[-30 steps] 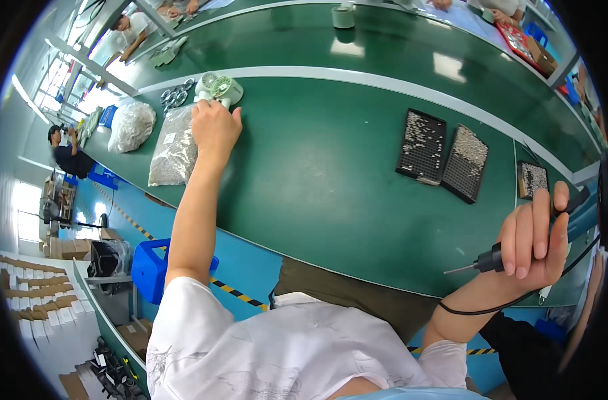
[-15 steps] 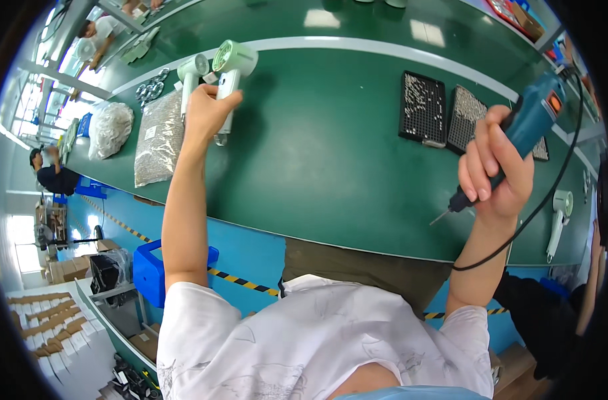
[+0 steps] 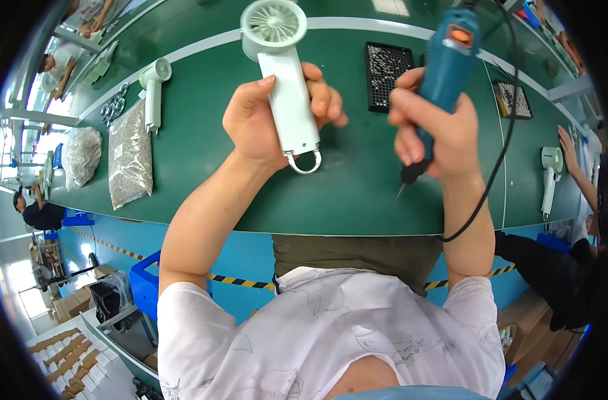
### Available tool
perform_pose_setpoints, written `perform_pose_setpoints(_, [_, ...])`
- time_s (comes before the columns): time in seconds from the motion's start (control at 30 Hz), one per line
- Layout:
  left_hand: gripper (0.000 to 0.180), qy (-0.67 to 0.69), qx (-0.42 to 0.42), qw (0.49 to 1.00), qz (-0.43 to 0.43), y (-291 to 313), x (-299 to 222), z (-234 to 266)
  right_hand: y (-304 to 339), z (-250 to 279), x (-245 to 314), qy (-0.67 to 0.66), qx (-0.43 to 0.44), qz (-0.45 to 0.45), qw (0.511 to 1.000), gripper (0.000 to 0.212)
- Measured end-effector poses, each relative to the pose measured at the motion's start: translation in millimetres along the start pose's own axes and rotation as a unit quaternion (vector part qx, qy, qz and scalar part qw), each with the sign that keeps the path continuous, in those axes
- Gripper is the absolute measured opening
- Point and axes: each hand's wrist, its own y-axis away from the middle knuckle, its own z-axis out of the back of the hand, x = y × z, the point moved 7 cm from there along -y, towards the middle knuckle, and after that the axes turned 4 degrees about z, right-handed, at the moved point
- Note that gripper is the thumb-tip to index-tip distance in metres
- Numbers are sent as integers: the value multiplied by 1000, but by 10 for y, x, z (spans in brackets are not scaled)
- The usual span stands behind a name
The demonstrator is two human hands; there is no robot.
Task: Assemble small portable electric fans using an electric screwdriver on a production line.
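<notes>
My left hand [image 3: 257, 123] is wrapped round the handle of a pale green handheld fan [image 3: 287, 100]. The fan's round grille points up and away, and a pale loop hangs at the handle's lower end. In my right hand [image 3: 444, 130] is a blue-green electric screwdriver [image 3: 444, 63], gripped with its thin bit pointing down and to the left. Its black cord [image 3: 497, 153] runs down past my right forearm. Bit and fan are apart, with the green table [image 3: 357, 193] below them.
Black screw trays [image 3: 389, 77] stand at the back right, one partly hidden behind the screwdriver. Another fan [image 3: 154, 93] lies left beside a bag of small parts [image 3: 130, 157] and a white plastic bundle [image 3: 82, 157]. Far right, a co-worker's hand [image 3: 569, 150] is near another fan [image 3: 549, 180].
My left hand has lifted one fan from the left of the table and brought it toward the middle. My right hand has moved left with the screwdriver, and the view has shifted.
</notes>
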Motion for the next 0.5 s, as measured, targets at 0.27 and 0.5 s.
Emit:
perform_pose_setpoints(0.27, [55,-23,126,991,-50,-226,-39,-306,196,-347,-271,49,32,-13,998,34])
perform_pose_setpoints(0.5, [54,-93,4,995,-45,-91,48,-170,145,-392,-365,10,72,-65,995,45])
